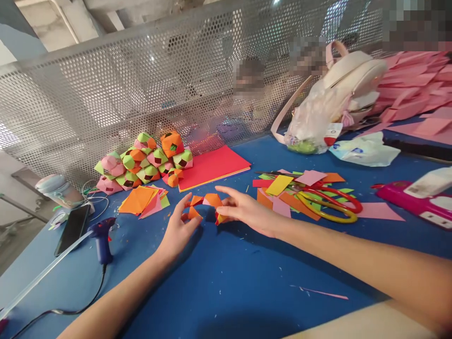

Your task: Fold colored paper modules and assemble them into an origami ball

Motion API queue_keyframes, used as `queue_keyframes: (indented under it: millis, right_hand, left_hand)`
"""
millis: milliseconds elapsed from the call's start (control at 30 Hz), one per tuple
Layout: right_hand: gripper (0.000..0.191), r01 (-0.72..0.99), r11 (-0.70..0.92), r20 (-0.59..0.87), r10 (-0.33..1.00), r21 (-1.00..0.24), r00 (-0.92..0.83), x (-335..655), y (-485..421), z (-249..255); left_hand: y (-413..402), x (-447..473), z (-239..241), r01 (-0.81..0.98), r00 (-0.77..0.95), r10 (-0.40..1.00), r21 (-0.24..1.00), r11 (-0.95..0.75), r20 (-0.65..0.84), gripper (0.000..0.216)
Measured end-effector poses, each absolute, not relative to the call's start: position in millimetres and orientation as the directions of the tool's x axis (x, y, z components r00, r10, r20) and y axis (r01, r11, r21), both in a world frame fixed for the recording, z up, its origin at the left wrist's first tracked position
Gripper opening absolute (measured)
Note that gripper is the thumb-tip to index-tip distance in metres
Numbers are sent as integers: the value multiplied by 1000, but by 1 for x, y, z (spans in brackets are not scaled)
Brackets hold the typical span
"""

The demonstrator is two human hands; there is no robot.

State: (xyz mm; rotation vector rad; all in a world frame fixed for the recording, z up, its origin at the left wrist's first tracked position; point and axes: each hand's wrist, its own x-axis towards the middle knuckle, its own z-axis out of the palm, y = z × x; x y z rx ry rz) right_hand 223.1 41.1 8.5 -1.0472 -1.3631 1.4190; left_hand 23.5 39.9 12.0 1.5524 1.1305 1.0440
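Observation:
Over the middle of the blue table, my left hand [181,227] and my right hand [243,211] hold a partly joined piece of folded origami paper [211,199] between them. It is mostly orange, with some pink, red and yellow showing. My left fingers pinch its left end; my right thumb and fingers close on its right end, the index finger stretched out above. Behind my left hand lies a stack of orange, pink and green paper squares [139,200]. Farther back, several finished paper balls [148,162] are piled against the mesh screen.
A blue glue gun [102,240] with its cord, a phone [73,229] and a cup [59,190] are at left. Red paper sheets [215,165] lie behind my hands. Scissors [328,207] rest among paper scraps at right, near a power strip [416,202]. A backpack [353,80] stands beyond.

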Motion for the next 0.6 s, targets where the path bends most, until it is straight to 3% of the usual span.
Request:
queue_keyframes:
  millis: [267,467,600]
  right_hand:
    - [48,69,115,83,930,-991,-359,226,25,6]
    - [50,72,82,43,899,-994,-435,230,18,8]
    - [48,81,55,14,898,-995,-440,231,17,8]
  left_hand:
    - [18,33,11,170,372,927,978,-124,53,56]
    - [11,29,17,163,512,849,985,54,-131,65]
    - [13,29,19,156,557,818,986,64,-141,60]
